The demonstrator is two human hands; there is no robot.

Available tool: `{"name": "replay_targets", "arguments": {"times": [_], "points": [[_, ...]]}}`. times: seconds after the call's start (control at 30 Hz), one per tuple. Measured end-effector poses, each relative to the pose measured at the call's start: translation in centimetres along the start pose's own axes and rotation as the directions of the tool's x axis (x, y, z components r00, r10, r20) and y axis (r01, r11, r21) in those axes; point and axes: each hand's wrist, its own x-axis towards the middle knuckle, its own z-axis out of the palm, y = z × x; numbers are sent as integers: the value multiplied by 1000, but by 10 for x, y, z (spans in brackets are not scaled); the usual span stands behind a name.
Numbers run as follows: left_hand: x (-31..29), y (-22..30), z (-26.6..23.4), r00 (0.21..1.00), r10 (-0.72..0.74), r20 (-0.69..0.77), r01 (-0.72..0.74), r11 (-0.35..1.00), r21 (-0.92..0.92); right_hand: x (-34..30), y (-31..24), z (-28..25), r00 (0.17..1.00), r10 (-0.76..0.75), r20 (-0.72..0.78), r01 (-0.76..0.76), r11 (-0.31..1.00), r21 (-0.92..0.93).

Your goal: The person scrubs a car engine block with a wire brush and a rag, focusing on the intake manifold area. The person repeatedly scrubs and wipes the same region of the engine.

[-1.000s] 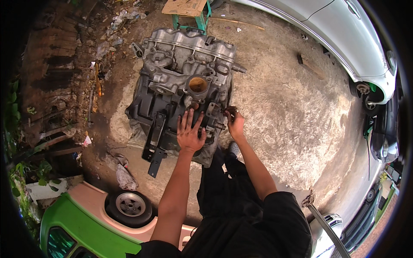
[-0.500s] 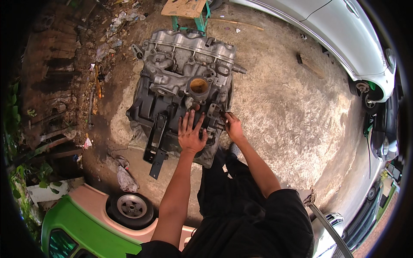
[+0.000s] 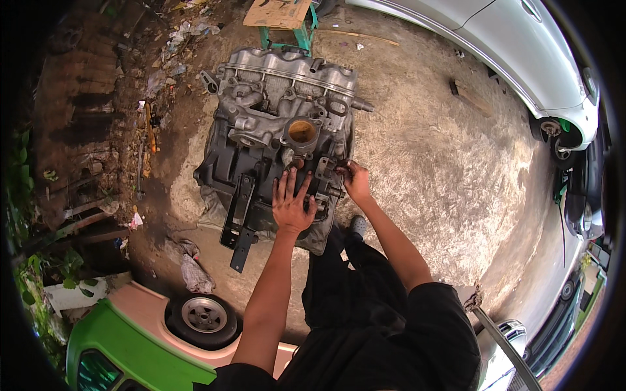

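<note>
A greasy metal car engine (image 3: 264,127) stands in the middle of the view, directly before me. My left hand (image 3: 293,207) lies flat on its dark near side, fingers spread, holding nothing. Just beyond those fingertips is a round outlet with a rusty inside (image 3: 302,132). At the engine's near right corner, my right hand (image 3: 356,182) has its fingers bent and pressed together beside a small metal bracket (image 3: 325,168). What they pinch, if anything, is too small to make out. Left of my left hand, a long black bracket (image 3: 240,231) sticks out toward me.
Beyond the engine stands a small green-legged stool with a brown top (image 3: 277,12). A silver car (image 3: 521,58) is parked at the far right. Near left is a green and pink vehicle (image 3: 147,329). Litter (image 3: 186,36) and a whitish rag (image 3: 195,270) lie on the left.
My right hand has shifted slightly away from me along the engine's right side, and its fingers have curled differently. My left hand stays flat in its place.
</note>
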Motion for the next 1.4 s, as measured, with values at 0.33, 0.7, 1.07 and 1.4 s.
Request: {"name": "replay_targets", "arguments": {"times": [0.33, 0.7, 1.07, 1.4], "points": [[0, 0, 0, 1000, 7, -2, -7, 1000, 14, -3, 12, 4, 997, -55, -52, 51, 997, -65], [-1, -1, 2, 1000, 3, -2, -3, 1000, 13, -3, -3, 4, 991, -27, -129, 22, 999, -38], [-1, -1, -1, 1000, 17, 25, -18, 1000, 19, 1, 5, 4, 999, 33, -1, -33, 999, -42], [0, 1, -1, 1000, -5, 13, 5, 1000, 2, -1, 15, 2, 994, -100, 47, 107, 980, -170]]}}
